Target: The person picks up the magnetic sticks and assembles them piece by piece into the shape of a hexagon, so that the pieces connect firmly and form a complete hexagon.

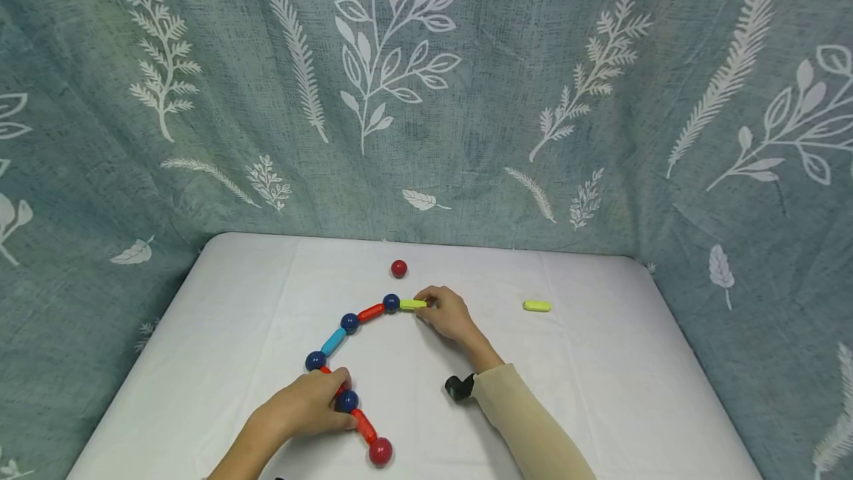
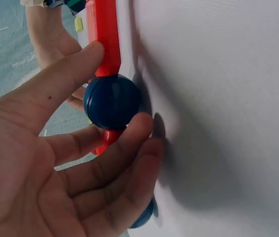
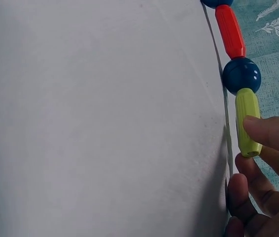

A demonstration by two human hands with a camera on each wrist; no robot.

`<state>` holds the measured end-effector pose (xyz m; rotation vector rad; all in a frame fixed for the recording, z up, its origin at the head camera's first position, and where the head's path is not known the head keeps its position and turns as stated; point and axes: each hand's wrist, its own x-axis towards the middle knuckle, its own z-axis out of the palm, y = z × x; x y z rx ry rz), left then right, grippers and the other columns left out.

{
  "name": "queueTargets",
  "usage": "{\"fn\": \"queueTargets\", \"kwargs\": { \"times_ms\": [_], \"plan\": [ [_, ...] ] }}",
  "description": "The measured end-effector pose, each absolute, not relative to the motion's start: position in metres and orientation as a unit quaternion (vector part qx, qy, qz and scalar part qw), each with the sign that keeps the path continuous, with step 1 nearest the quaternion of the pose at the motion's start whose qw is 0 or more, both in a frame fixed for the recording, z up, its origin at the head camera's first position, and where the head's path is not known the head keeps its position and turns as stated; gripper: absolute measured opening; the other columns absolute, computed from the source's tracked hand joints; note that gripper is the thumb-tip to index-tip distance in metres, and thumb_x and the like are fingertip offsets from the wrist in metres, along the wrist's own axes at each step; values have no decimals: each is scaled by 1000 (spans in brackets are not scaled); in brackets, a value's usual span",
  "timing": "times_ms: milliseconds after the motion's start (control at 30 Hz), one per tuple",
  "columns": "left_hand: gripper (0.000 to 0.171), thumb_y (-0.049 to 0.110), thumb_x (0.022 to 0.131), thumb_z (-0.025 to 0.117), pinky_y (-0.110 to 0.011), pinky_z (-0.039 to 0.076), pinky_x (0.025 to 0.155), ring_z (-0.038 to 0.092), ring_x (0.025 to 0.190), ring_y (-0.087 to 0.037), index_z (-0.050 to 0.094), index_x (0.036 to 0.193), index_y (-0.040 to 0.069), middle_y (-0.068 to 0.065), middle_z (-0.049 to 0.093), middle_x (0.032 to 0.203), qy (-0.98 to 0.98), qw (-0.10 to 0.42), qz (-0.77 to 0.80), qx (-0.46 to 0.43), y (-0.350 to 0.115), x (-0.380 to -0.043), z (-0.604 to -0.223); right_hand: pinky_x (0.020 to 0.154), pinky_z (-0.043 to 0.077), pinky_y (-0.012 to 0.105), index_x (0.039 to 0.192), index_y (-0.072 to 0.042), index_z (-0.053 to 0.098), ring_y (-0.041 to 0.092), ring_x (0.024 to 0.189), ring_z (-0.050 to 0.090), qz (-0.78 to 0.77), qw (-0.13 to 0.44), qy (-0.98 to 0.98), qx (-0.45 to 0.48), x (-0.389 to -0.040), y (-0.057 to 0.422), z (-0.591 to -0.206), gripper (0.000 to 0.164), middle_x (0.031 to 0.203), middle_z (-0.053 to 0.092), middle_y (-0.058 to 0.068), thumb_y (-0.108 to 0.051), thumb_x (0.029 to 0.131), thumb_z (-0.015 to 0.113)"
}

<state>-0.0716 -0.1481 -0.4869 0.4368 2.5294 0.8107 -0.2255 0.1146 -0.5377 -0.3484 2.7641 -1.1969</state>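
A curved chain of rods and balls lies on the white table, with red rods (image 1: 371, 312), a light-blue rod (image 1: 334, 341), dark-blue balls (image 1: 349, 323) and a red ball (image 1: 380, 452) at its near end. My left hand (image 1: 303, 407) holds the near part, its thumb on a red rod (image 2: 105, 39) and its fingers curled round the dark-blue ball (image 2: 112, 102) and the rod beyond. At the far end, my right hand (image 1: 448, 312) pinches a yellow-green rod (image 3: 248, 121) between thumb and fingers. That rod's other end touches a dark-blue ball (image 3: 241, 75).
A loose red ball (image 1: 399, 268) lies behind the chain. Off to the right is another yellow-green rod (image 1: 537, 306). A small black device (image 1: 460, 388) sits at the right sleeve's cuff. Patterned green cloth (image 1: 466, 191) hangs behind the white table (image 1: 600, 391).
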Motion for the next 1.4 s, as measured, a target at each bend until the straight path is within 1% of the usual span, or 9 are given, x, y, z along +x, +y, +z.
{"fn": "queueTargets", "kwargs": {
  "times_ms": [167,333,467,600,700,800,967,1100,1400],
  "plan": [
    [40,46,83,80,-32,40,56,51,62,-15,64,100,13,2,53,68,932,209,261,140,-145,-73,-487,71,42,34,108,-13,74,17,79,51,-392,56,911,-114,-227,114,-537,18,91,59,1,-15,90,76],
    [36,48,85,77,-32,37,55,50,58,-13,61,88,17,3,51,64,940,194,244,138,-145,-75,-488,71,42,35,107,-13,74,17,79,51,-391,58,912,-110,-228,113,-536,18,92,59,1,-16,89,76],
    [35,49,84,77,-33,37,55,50,58,-14,61,86,18,3,51,63,943,192,234,136,-145,-75,-487,70,41,34,107,-14,74,17,78,50,-387,60,914,-105,-228,113,-537,19,92,59,0,-16,89,76],
    [36,50,85,77,-34,38,56,51,59,-16,63,91,17,3,52,65,945,197,225,131,-144,-75,-484,69,40,34,107,-15,74,16,77,50,-387,60,914,-104,-228,112,-538,18,92,59,0,-16,89,76],
    [40,49,86,76,-35,39,58,51,62,-16,67,102,14,4,53,66,947,195,217,131,-142,-79,-479,69,40,34,107,-14,74,17,76,50,-390,60,913,-108,-228,113,-539,18,91,59,0,-17,89,76],
    [43,45,88,75,-35,41,58,50,63,-15,68,113,11,5,53,68,952,170,211,139,-137,-90,-470,68,40,34,107,-14,74,17,75,49,-394,61,911,-109,-228,113,-539,18,90,58,0,-16,89,76],
    [39,36,88,78,-38,52,67,59,77,-17,69,116,10,-2,64,90,965,100,183,159,-124,-123,-455,68,40,33,108,-15,74,16,75,50,-389,64,912,-113,-229,113,-540,18,91,59,0,-18,90,75],
    [39,33,90,76,-44,54,77,62,95,-25,68,122,11,-10,63,111,966,68,156,192,-111,-158,-450,67,40,33,108,-14,74,17,75,50,-395,61,909,-117,-230,112,-540,19,92,59,1,-17,90,76],
    [43,30,93,74,-51,50,87,58,111,-33,63,132,16,-14,57,125,958,110,157,212,-86,-215,-469,66,41,32,110,-13,73,15,74,50,-394,60,908,-129,-229,111,-539,19,92,60,0,-17,92,75]
  ]
}}
